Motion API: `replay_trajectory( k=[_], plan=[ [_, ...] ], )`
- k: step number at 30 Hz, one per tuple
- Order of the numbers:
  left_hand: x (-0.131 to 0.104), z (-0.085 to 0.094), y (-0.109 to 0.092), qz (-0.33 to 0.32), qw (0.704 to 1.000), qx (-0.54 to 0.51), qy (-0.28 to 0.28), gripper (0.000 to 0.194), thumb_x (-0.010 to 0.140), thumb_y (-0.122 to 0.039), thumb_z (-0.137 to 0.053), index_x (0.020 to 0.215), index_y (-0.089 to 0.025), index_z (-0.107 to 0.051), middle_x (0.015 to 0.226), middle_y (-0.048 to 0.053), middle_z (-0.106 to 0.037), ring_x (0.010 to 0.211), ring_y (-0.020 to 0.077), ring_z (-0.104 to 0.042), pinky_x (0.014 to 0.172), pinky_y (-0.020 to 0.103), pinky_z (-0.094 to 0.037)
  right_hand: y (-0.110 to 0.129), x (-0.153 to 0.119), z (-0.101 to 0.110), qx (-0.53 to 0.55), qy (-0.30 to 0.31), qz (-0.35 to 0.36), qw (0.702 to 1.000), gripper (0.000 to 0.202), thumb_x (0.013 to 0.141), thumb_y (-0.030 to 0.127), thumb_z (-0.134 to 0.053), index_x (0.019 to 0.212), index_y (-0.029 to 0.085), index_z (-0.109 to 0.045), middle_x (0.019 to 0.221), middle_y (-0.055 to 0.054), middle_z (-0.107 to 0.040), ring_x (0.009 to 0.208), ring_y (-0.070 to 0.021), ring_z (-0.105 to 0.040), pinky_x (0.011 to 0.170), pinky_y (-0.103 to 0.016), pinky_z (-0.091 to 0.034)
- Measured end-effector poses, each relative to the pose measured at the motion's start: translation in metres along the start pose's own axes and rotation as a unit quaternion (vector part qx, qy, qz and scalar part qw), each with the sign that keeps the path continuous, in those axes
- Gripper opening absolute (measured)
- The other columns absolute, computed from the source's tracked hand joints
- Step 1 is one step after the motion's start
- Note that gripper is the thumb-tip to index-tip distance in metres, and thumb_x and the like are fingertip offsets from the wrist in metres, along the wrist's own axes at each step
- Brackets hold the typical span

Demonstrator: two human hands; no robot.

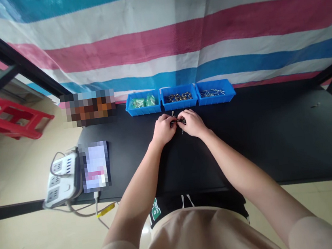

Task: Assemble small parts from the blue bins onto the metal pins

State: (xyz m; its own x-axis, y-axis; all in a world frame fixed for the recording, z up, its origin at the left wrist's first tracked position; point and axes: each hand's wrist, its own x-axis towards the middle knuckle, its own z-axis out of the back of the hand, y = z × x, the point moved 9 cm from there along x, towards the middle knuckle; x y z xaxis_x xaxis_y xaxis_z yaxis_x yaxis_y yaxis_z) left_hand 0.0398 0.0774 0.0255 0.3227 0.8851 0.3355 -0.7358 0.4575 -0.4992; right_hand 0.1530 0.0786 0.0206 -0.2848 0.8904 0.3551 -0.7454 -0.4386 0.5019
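Observation:
My left hand (pixel 165 128) and my right hand (pixel 192 123) meet over the black table (pixel 266 140), just in front of the bins. Small dark and silvery metal pieces (pixel 181 121) show between my curled fingertips, too small to name exactly. Behind them stand three blue bins side by side. The left bin (pixel 144 110) holds small green-and-white packets, the middle bin (pixel 179 104) holds many brass-coloured and dark small parts, and the right bin (pixel 217 99) holds long silvery screws or pins.
A white power strip (pixel 64 178) with cables sits at the table's left edge, beside a blurred flat item (pixel 95 166). A small metal piece (pixel 315 105) lies at the right. A red stool (pixel 15 118) stands on the floor, left.

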Motion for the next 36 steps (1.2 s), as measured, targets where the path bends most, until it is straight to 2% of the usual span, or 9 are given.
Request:
replay_trajectory(
  k=[8,17,23,27,32,36],
  plan=[
    [0.001,-0.001,0.000,-0.003,1.000,-0.001,-0.002,0.019,0.081,-0.018,-0.056,0.089,-0.018,-0.074,0.096,0.009,-0.066,0.091,0.0216,-0.063,0.088,0.036,-0.052,-0.002,0.000,0.006,0.067,-0.031,0.001,0.997,0.003,0.080,0.023,-0.061,0.082,0.021,-0.062,0.085,-0.005,-0.065,0.087,-0.0216,-0.058,0.082,-0.034,-0.047],
    [-0.002,0.006,0.002,0.001,0.997,-0.071,-0.029,0.020,0.083,-0.018,-0.057,0.100,-0.018,-0.069,0.098,0.007,-0.063,0.086,0.0177,-0.064,0.084,0.031,-0.054,0.003,-0.006,0.030,0.145,-0.143,0.000,0.979,0.004,0.079,0.024,-0.058,0.082,0.021,-0.058,0.083,-0.004,-0.068,0.076,-0.0186,-0.062,0.072,-0.031,-0.049],
    [-0.003,0.015,-0.005,-0.029,0.992,-0.101,-0.063,0.024,0.084,-0.018,-0.058,0.106,-0.017,-0.065,0.100,0.006,-0.064,0.087,0.0165,-0.064,0.082,0.029,-0.054,0.002,-0.007,0.027,0.172,-0.124,-0.019,0.977,0.007,0.077,0.025,-0.060,0.082,0.020,-0.060,0.075,-0.002,-0.069,0.062,-0.0145,-0.062,0.063,-0.026,-0.049],
    [-0.004,0.019,-0.015,-0.067,0.988,-0.125,-0.063,0.024,0.086,-0.016,-0.055,0.108,-0.017,-0.064,0.099,0.006,-0.065,0.088,0.0160,-0.064,0.080,0.028,-0.053,0.003,-0.007,0.023,0.167,-0.120,-0.002,0.979,0.013,0.081,0.025,-0.058,0.091,0.019,-0.065,0.076,-0.003,-0.069,0.064,-0.0145,-0.063,0.063,-0.026,-0.051],
    [-0.002,0.020,-0.015,-0.048,0.985,-0.157,-0.056,0.021,0.091,-0.025,-0.052,0.104,-0.016,-0.067,0.093,0.007,-0.068,0.081,0.0154,-0.064,0.074,0.027,-0.051,0.008,-0.008,0.025,0.158,-0.143,0.031,0.976,0.018,0.084,0.022,-0.057,0.099,0.018,-0.066,0.082,-0.005,-0.069,0.067,-0.0150,-0.064,0.065,-0.027,-0.053],
    [-0.001,0.019,-0.010,-0.017,0.981,-0.187,-0.052,0.020,0.090,-0.031,-0.056,0.095,-0.016,-0.068,0.086,0.005,-0.070,0.073,0.0142,-0.062,0.068,0.026,-0.048,0.013,-0.009,0.022,0.130,-0.127,0.043,0.982,0.021,0.083,0.016,-0.057,0.100,0.020,-0.066,0.084,-0.005,-0.069,0.070,-0.0161,-0.064,0.068,-0.028,-0.054]
  ],
)
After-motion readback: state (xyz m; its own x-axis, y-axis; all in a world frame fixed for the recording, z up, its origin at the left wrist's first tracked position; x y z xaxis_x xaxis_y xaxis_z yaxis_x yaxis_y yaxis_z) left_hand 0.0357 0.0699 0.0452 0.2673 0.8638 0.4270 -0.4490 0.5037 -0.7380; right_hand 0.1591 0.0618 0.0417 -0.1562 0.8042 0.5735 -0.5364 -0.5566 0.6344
